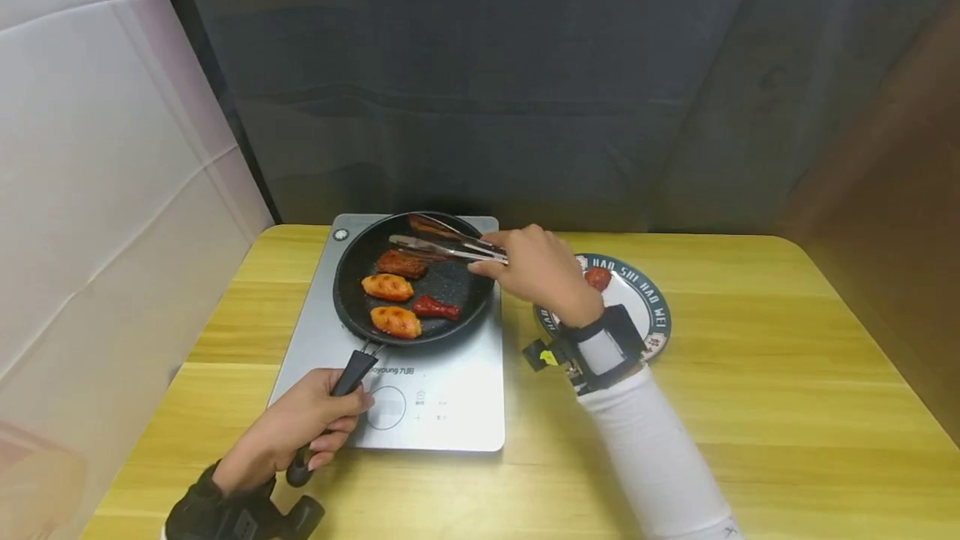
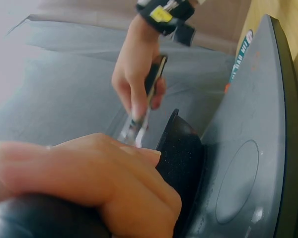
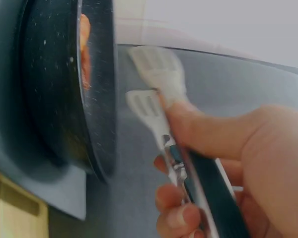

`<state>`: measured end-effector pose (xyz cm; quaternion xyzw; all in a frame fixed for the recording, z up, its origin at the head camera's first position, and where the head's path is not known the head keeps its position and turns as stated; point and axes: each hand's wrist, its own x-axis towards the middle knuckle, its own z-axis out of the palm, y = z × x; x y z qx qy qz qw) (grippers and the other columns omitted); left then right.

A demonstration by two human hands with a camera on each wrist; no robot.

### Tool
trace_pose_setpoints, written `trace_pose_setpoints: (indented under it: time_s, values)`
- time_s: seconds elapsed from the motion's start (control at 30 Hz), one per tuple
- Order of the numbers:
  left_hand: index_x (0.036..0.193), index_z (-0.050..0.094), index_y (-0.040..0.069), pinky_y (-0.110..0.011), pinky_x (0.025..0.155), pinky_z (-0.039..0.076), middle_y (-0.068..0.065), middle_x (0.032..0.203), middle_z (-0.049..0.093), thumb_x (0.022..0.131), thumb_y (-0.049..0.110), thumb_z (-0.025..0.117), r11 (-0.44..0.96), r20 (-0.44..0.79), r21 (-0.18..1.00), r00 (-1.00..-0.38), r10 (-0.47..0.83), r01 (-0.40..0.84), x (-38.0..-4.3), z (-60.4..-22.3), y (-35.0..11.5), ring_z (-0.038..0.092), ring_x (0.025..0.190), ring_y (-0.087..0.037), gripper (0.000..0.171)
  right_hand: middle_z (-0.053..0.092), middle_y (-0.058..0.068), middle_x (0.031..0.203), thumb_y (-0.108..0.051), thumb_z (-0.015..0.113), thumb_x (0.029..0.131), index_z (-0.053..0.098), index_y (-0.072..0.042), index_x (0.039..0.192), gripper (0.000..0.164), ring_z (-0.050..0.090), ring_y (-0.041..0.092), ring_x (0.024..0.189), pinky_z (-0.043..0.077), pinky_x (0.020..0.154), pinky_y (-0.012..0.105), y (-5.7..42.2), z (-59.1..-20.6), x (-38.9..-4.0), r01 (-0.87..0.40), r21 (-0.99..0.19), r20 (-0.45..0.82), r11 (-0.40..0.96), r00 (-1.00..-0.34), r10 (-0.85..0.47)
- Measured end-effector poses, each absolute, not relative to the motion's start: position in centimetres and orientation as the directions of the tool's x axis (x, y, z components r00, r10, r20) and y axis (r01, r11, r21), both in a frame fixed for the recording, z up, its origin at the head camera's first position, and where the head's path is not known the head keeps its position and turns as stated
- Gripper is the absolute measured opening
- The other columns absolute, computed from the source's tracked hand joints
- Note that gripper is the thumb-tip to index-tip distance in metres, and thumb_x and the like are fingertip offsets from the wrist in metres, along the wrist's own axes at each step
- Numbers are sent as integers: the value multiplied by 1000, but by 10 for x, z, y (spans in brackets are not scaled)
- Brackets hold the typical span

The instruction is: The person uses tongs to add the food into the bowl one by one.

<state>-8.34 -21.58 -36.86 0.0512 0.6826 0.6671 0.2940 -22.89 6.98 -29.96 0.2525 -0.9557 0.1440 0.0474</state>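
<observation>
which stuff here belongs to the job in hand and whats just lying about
In the job:
pan, gripped by left hand
tongs, in right hand
food in the pan
hob underneath

Apparently just lying about:
plate and its red piece (could yet be used)

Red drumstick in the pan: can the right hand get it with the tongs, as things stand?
Probably yes: the right hand holds open tongs above the pan, and nothing seems to stand between them and the drumstick.
</observation>
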Motion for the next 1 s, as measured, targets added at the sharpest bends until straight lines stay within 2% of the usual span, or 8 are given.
trace_pose_setpoints:
  time_s: [0.13,0.33,0.4,0.47,0.57,0.63,0.77,1.0]
  values:
    - [77,41,5,-21,31,33,5,55,34,95,9,54,93,-329,941,-816,475,-326,-84,-371,-215,33,36,-4,23,49,-1,62,-50,66,87,65,-14,122,51,48,18,57,37,44,32,91,-301,-215,-498,-277,227,822,-865,-448]
    - [78,41,5,-22,31,31,5,55,33,95,8,55,78,-328,940,-810,486,-333,-83,-373,-217,31,36,-4,22,47,0,61,-47,66,88,64,-10,122,50,49,18,59,40,50,32,116,-304,-192,-463,-258,190,848,-885,-425]
    - [79,41,5,-22,31,29,5,55,33,95,7,55,71,-320,942,-811,490,-329,-82,-374,-219,31,36,-4,21,54,2,68,-46,66,88,65,-9,120,49,50,20,62,44,53,35,122,-306,-188,-475,-242,211,846,-877,-432]
    - [79,41,4,-22,31,29,5,55,33,95,7,55,67,-315,943,-810,495,-326,-83,-374,-219,31,36,-4,21,65,7,84,-45,66,88,65,-7,119,48,58,23,70,50,60,39,128,-308,-185,-490,-229,242,841,-865,-439]
    - [79,41,4,-22,31,30,5,56,33,95,7,55,63,-309,944,-807,503,-323,-83,-373,-220,31,37,-4,22,69,11,101,-46,68,87,65,-7,121,52,62,27,76,52,65,43,138,-310,-184,-492,-221,285,842,-858,-427]
    - [79,41,4,-22,31,31,5,56,33,96,7,55,63,-309,944,-805,506,-323,-83,-372,-220,31,37,-4,22,69,10,98,-45,69,86,65,-8,121,52,63,27,77,52,64,45,145,-311,-183,-475,-231,304,849,-864,-401]
    - [79,41,5,-22,31,31,5,56,34,96,7,54,59,-310,943,-800,513,-327,-83,-371,-220,31,37,-4,22,65,4,77,-44,70,85,66,-9,121,50,57,25,68,47,56,43,164,-313,-183,-407,-264,286,875,-899,-332]
    - [79,40,5,-22,31,29,6,56,33,96,7,53,60,-307,944,-798,518,-324,-85,-371,-221,31,37,-3,22,65,9,79,-52,67,85,64,-7,122,58,58,28,70,48,58,47,191,-318,-188,-338,-272,230,901,-932,-280]
